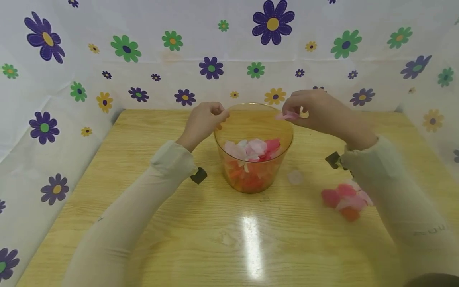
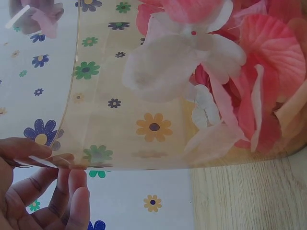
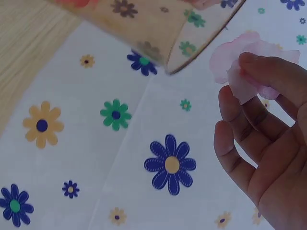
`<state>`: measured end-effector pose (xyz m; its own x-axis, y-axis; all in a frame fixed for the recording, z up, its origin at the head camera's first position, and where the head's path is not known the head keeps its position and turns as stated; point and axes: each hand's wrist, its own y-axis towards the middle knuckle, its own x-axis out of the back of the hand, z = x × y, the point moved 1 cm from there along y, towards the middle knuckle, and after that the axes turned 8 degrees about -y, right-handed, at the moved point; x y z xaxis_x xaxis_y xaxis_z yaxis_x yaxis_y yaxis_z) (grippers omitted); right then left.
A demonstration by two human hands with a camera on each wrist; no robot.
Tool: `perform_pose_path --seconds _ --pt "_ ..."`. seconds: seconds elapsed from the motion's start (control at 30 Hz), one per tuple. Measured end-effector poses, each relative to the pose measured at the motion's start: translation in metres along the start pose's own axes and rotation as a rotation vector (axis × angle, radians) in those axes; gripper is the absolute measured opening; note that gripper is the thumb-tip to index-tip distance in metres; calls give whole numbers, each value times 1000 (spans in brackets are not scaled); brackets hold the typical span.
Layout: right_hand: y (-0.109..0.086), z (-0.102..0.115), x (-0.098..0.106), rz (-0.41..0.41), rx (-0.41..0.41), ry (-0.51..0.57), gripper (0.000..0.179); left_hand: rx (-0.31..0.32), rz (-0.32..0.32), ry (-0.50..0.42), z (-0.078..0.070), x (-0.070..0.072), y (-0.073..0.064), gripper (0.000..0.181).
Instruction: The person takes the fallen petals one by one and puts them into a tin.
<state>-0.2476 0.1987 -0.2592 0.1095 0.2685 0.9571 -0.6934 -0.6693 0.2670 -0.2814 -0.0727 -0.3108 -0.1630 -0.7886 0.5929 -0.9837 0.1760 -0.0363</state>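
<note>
A clear amber plastic bucket (image 1: pixel 252 175) stands on the wooden table, partly filled with pink, red and white artificial petals (image 1: pixel 251 149). At its left rim my left hand (image 1: pixel 206 121) pinches the edge between thumb and fingers; the left wrist view shows the fingers (image 2: pixel 79 191) against the outside of the wall. My right hand (image 1: pixel 315 111) is at the right rim, pinching pale pink petals (image 3: pixel 244 62) between thumb and fingertips. In the right wrist view these petals are apart from the bucket's rim, and the other fingers are loosely bent.
To the right on the table (image 1: pixel 201 235) lies a small pile of pink and red petals (image 1: pixel 346 199), partly behind the right sleeve. One pale petal (image 1: pixel 295 177) lies beside the bucket. A white cloth with printed flowers (image 1: pixel 143 24) hangs at the back and sides.
</note>
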Motion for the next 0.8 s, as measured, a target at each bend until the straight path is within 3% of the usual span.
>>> perform_pose_path --seconds 0.13,0.3,0.8 --pt "11 14 -12 40 37 52 10 -4 -2 -6 1 0 0 27" --pt "16 19 -22 98 27 60 20 -6 -3 -5 2 1 0 27" --pt "11 23 -19 188 -53 62 44 -1 -7 6 1 0 0 27"
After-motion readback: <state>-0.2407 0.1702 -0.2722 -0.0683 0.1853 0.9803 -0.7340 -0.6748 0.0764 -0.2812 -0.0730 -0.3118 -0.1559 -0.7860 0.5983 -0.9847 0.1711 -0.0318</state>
